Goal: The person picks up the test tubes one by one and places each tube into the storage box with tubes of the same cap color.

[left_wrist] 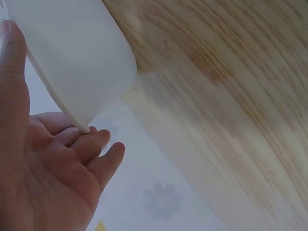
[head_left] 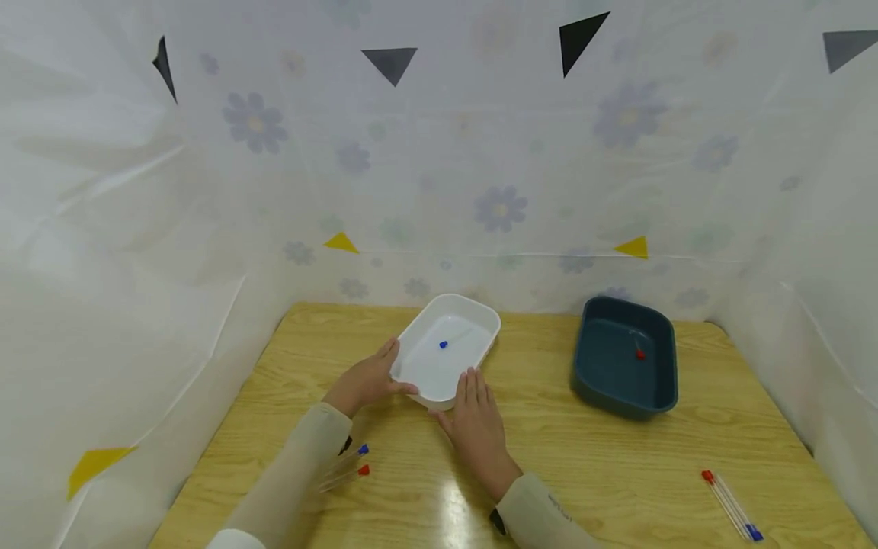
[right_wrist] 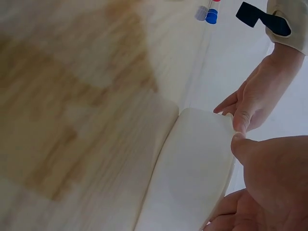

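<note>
A white rectangular basin (head_left: pixel 449 358) stands slanted on the table, between my two hands. My left hand (head_left: pixel 366 379) grips its near left corner. In the left wrist view the thumb (left_wrist: pixel 13 53) lies along the rim, with the other fingers bent against the edge. My right hand (head_left: pixel 476 427) holds the near right side; its thumb (right_wrist: pixel 243 147) is at the rim in the right wrist view, and its fingers are partly hidden behind the edge. Inside the basin lies a thin, pale stick with a blue end (head_left: pixel 443 345).
A dark blue basin (head_left: pixel 583 381) with a red-ended stick (head_left: pixel 640 354) in it stands at the right. Several pale sticks with red and blue ends (head_left: pixel 734 507) lie near right. More capped sticks (head_left: pixel 346 467) lie beside my left sleeve. White sheeting (head_left: pixel 439 152) surrounds the wooden table (head_left: pixel 411 503).
</note>
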{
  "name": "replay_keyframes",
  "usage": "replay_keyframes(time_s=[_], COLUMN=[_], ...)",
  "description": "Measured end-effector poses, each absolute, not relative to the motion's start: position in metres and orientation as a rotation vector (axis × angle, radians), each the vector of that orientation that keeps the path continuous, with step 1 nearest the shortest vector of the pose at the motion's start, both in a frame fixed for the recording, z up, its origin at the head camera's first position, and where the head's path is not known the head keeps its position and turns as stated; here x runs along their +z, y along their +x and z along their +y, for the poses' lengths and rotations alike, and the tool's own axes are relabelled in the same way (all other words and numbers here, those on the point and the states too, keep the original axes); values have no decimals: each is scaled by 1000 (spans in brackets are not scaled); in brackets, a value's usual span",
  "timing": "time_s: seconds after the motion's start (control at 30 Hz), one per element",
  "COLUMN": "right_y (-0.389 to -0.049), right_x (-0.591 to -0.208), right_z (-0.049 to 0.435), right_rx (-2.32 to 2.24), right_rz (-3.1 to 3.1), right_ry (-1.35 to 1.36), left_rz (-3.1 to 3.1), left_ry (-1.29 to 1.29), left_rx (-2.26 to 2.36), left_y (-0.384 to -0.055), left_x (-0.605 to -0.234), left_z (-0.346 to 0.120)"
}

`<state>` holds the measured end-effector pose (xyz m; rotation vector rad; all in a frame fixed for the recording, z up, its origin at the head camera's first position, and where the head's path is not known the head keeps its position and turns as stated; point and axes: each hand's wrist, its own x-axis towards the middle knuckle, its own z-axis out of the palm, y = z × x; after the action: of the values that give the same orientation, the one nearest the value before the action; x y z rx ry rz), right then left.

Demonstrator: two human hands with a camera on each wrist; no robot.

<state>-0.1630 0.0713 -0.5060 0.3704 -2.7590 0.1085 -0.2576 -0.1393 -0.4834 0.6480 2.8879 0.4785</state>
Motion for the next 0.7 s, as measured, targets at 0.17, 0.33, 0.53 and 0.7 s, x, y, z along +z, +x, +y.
replay_keyframes(time_s=[0.17,0.33,0.53,0.7], right_y=[-163,-164,-165,-167], right_x=[-508,-510,-510,-512], right_z=[72,72,75,77], right_rx=[109,134,145,135], right_rz=[-2755,-2748,-2746,-2731], right_ry=[357,336,315,304], left_rz=[2927,2963,3017,3047], left_ry=[638,655,691,663], left_rx=[438,427,415,416], left_y=[-254,-249,-244,-240], left_x=[-483,-481,-478,-477], left_z=[-138,-136,-131,-126])
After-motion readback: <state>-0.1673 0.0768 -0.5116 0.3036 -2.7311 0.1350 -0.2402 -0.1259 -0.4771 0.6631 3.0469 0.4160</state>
